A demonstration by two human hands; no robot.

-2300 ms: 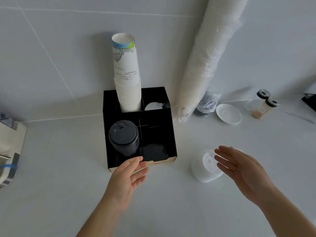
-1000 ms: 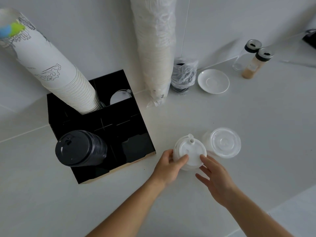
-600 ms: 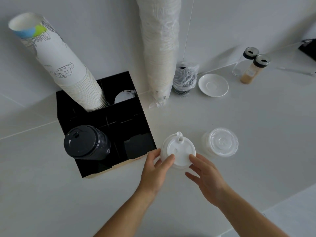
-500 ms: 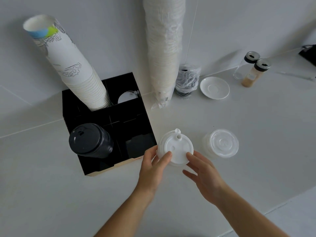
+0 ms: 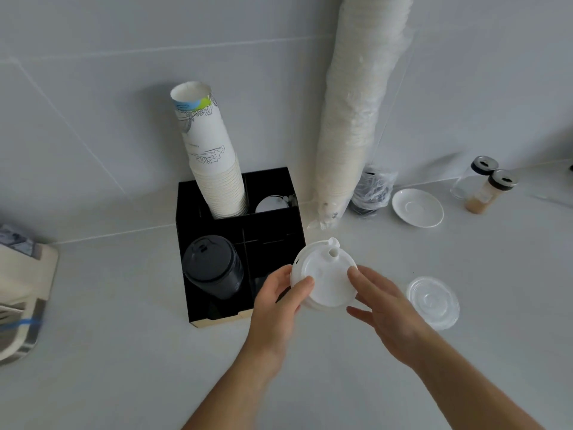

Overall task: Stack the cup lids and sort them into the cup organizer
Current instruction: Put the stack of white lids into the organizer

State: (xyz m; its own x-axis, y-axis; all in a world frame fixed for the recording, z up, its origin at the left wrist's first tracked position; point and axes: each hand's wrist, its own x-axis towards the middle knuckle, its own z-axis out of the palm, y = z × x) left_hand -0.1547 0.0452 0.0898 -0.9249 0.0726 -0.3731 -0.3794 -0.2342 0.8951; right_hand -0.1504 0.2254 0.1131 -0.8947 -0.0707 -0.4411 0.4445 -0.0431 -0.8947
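Note:
A stack of white sip lids (image 5: 325, 276) is held between both hands beside the front right corner of the black cup organizer (image 5: 273, 225). My left hand (image 5: 276, 305) grips its left rim, thumb on top. My right hand (image 5: 384, 308) presses its right rim with the fingertips. A stack of clear flat lids (image 5: 433, 301) lies on the counter to the right. The organizer holds black lids (image 5: 212, 268) front left, paper cups (image 5: 210, 156) back left, and a white lid (image 5: 269, 203) back right. Its front right slot looks dark.
A long sleeve of white cups in plastic (image 5: 356, 103) leans on the wall behind. A bagged dark bundle (image 5: 372, 192), a white saucer (image 5: 417, 207) and two shaker jars (image 5: 486, 190) stand at the back right. A cloth bag (image 5: 18, 290) lies at the left edge.
Both hands closed on the white lid stack and carried it left, up against the organizer's front right corner. The view swung back toward the organizer.

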